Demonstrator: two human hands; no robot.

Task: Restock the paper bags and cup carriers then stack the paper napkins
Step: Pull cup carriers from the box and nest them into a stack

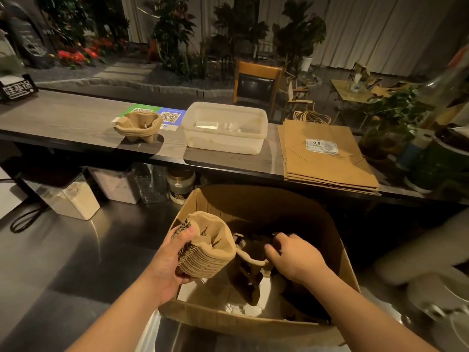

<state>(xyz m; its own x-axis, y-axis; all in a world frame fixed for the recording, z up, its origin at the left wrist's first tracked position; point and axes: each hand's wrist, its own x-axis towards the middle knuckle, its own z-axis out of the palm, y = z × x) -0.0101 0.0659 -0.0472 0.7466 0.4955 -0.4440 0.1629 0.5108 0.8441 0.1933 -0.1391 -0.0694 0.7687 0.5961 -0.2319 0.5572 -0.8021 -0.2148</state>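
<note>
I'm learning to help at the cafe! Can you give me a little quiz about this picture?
1. True or false: the left hand grips a stack of cup carriers.
2. Where does the right hand reach? A) into the cardboard box B) into the white tub C) onto the paper bags
3. Fill the gap: on the counter, the white tub stands between the lone cup carrier and the ______.

Key: 1 true. 2 A. 3 paper bags.
</note>
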